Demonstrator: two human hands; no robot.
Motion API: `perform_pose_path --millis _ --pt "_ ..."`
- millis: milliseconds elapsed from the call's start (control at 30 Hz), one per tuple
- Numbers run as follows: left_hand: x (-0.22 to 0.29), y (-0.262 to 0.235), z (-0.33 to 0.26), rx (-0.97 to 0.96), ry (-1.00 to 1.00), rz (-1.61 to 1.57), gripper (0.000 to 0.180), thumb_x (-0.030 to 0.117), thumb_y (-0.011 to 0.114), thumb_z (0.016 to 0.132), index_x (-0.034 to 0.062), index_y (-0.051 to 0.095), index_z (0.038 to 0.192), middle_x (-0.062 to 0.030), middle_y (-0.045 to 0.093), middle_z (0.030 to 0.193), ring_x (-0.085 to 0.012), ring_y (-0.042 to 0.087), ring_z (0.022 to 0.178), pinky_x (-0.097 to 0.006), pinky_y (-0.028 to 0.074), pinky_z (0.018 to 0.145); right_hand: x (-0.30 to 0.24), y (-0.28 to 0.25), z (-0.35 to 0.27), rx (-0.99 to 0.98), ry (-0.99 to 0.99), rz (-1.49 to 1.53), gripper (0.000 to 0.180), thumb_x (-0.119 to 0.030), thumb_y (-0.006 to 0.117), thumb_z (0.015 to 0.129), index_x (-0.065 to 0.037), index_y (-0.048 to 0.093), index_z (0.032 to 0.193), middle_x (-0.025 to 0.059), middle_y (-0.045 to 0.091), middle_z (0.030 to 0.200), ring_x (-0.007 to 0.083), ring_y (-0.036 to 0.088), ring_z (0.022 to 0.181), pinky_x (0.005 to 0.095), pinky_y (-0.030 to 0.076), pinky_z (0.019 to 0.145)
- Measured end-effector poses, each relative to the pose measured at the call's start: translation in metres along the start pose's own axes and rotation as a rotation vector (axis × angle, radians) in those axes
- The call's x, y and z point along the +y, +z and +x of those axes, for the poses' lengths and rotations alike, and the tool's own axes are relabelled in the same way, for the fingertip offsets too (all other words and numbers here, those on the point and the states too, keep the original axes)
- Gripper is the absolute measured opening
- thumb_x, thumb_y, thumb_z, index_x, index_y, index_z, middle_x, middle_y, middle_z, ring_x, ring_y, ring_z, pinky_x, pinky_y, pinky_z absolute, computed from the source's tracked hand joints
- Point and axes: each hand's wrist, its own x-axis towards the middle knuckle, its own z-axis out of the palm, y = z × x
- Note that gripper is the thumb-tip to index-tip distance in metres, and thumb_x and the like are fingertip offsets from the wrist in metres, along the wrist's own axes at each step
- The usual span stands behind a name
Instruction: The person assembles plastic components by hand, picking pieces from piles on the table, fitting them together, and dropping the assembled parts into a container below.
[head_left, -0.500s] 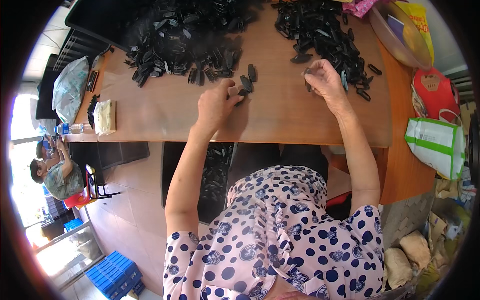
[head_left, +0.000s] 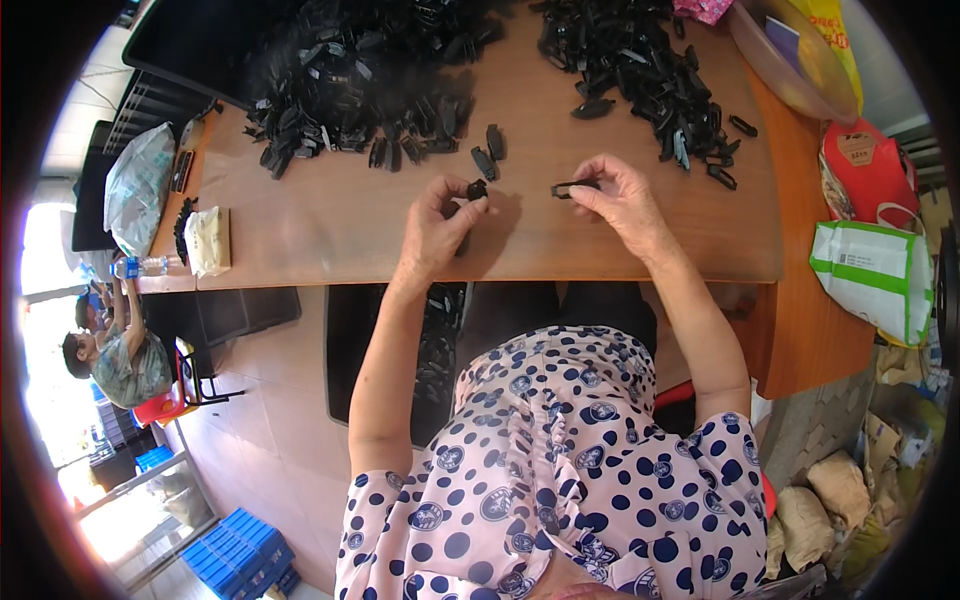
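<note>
Over the brown table [head_left: 320, 225], my left hand [head_left: 435, 230] pinches a small black plastic part [head_left: 477, 188] between thumb and fingers. Something dark shows under that palm; I cannot tell what. Facing it, my right hand [head_left: 622, 208] is closed on a narrow, open-framed black plastic part [head_left: 566, 190], lying lengthwise toward the left hand. The two held parts are apart. Just beyond my left fingertips rest two loose black parts [head_left: 485, 163]. A large heap of black parts [head_left: 350, 85] spreads at the far left, and a second heap [head_left: 640, 75] at the far right.
A tissue pack [head_left: 209, 242] and plastic bottle [head_left: 145, 267] are at the table's left end. At the right stand a plastic basin [head_left: 790, 65], a red bag [head_left: 865, 170] and a green-edged white bag [head_left: 870, 275]. Below the table sits a black tray [head_left: 345, 400]. Another person [head_left: 135, 365] sits at left.
My right hand has come left and nearer from the right heap, with its part now in plain sight. My left hand has lifted its part off the tabletop beside the two loose parts.
</note>
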Motion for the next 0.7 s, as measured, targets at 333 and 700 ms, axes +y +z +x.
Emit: perform_pose_path --millis 333,700 --pt "0.001 0.034 -0.022 0.095 0.401 0.21 0.014 0.002 0.072 0.079 -0.0007 0.058 0.083 -0.0071 0.069 0.091 -0.0118 0.061 0.079 -0.026 0.049 0.069 -0.004 0.036 -0.011 -0.171 0.101 0.439 0.017 -0.006 0.065 0.087 0.0 0.059 0.101 0.0048 0.063 0.09 0.012 0.064 0.081 0.023 0.052 0.073" --pt "-0.025 0.041 -0.029 0.073 0.432 0.384 0.016 0.004 0.073 0.076 0.0019 0.059 0.083 -0.0108 0.069 0.09 -0.0247 0.065 0.072 -0.031 0.05 0.061 0.017 0.025 -0.008 -0.168 0.291 0.21 0.014 -0.011 0.066 0.087 -0.002 0.059 0.096 0.0046 0.064 0.082 0.0094 0.062 0.071 0.0188 0.047 0.061"
